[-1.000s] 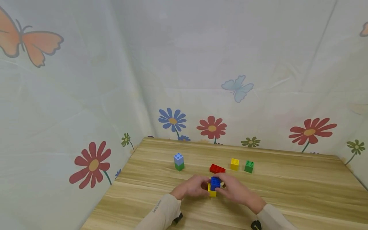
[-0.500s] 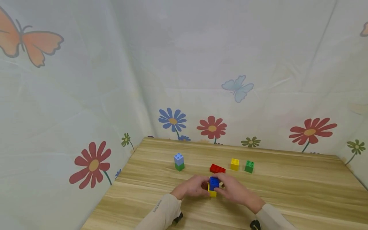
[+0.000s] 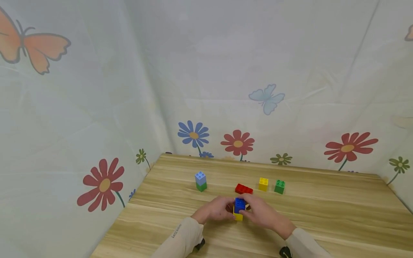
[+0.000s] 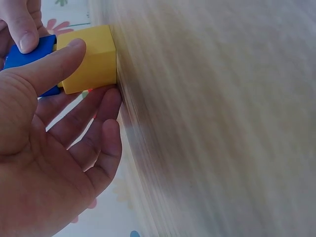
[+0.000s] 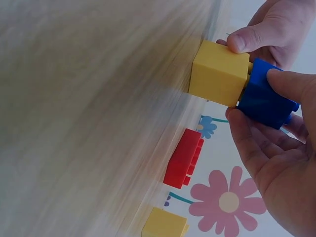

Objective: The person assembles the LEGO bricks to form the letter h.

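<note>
In front of me a yellow building brick (image 3: pixel 238 217) stands on the wooden table, its base at the tabletop. My left hand (image 3: pixel 217 209) holds it from the left, thumb on one face and fingers behind. Right over it sits a blue building brick (image 3: pixel 240 205), which my right hand (image 3: pixel 262 213) pinches between thumb and fingers. From the right wrist, the blue brick (image 5: pixel 263 96) looks slightly tilted on the yellow brick (image 5: pixel 219 74), and some yellow stud shows in the narrow gap between them. The left wrist view also shows both bricks lined up closely.
Just beyond my hands lies a red brick (image 3: pixel 243 189) with a long shape. Behind it to the right stand a small yellow brick (image 3: pixel 263 184) and a green brick (image 3: pixel 279 187). A light blue brick (image 3: pixel 200 177) sits on another green brick (image 3: pixel 201 187) at the left. A flowered curtain backs the table.
My right hand has shifted the blue brick a little to the left, bringing it more squarely over the yellow brick. My left hand and the yellow brick stay in place.
</note>
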Motion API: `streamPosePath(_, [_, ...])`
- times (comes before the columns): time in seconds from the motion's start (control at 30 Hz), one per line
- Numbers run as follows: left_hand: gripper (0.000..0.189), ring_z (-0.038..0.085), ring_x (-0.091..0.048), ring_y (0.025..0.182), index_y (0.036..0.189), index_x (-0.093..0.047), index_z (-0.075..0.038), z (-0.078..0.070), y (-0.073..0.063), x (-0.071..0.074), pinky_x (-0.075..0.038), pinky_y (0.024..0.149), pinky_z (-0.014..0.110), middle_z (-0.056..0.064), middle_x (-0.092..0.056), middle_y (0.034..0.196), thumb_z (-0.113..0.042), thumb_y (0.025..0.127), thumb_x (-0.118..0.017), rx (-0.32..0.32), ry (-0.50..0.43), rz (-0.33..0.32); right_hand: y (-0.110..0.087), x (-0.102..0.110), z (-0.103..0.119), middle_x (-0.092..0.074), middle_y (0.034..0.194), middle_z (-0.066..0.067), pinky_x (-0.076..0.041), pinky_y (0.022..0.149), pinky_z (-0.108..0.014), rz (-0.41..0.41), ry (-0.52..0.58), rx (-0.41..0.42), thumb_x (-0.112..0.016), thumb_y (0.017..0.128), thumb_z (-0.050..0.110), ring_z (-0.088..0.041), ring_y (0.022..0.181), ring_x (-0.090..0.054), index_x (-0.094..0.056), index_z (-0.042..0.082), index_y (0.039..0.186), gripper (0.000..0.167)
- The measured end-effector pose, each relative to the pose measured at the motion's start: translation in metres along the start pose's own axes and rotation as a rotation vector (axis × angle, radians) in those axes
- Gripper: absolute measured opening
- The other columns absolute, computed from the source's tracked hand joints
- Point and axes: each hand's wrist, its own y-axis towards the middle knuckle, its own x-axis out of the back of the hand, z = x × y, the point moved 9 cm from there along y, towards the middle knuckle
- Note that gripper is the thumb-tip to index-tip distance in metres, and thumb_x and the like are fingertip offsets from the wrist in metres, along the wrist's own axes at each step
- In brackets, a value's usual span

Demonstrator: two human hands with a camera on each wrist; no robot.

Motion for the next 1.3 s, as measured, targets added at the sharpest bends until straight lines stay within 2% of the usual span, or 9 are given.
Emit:
streamPosePath(0.33, [0.024,0.003,-0.057,0.082,0.104,-0.063,-0.017,-0.0001,-0.0008,0.0004,-0.047,0.078,0.022,-0.011,-0.063,0.092,-0.016,0.082,-0.075,0.010,0.011,-0.007,0.0038,-0.0003,0.0020,-0.059,0.116,-0.005,-0.052,0.079,-0.030,0.011,0.012,0.023,-0.066,0.090,0.019,-0.016,0.095,-0.059,-0.051,0.009,0.124,0.038])
streamPosePath(0.6, [0.025,0.004,-0.056,0.082,0.104,-0.063,-0.019,0.0022,-0.0013,0.0001,-0.047,0.079,0.023,-0.011,-0.062,0.092,-0.017,0.082,-0.075,0.045,0.004,-0.002,0.0061,-0.0007,0.0031,-0.060,0.115,-0.005,-0.052,0.079,-0.031,0.023,0.010,0.023,-0.067,0.089,0.019,-0.016,0.093,-0.059,-0.052,0.009,0.123,0.038])
streamPosePath(1.3, [0.026,0.004,-0.057,0.083,0.106,-0.064,-0.018,0.0034,0.0011,-0.0022,-0.047,0.081,0.023,-0.011,-0.064,0.094,-0.018,0.082,-0.075,0.044,0.013,0.006,0.0072,0.0004,0.0072,-0.060,0.111,-0.002,-0.051,0.081,-0.032,0.061,0.024,0.007,-0.068,0.088,0.016,-0.014,0.092,-0.059,-0.053,0.009,0.122,0.038])
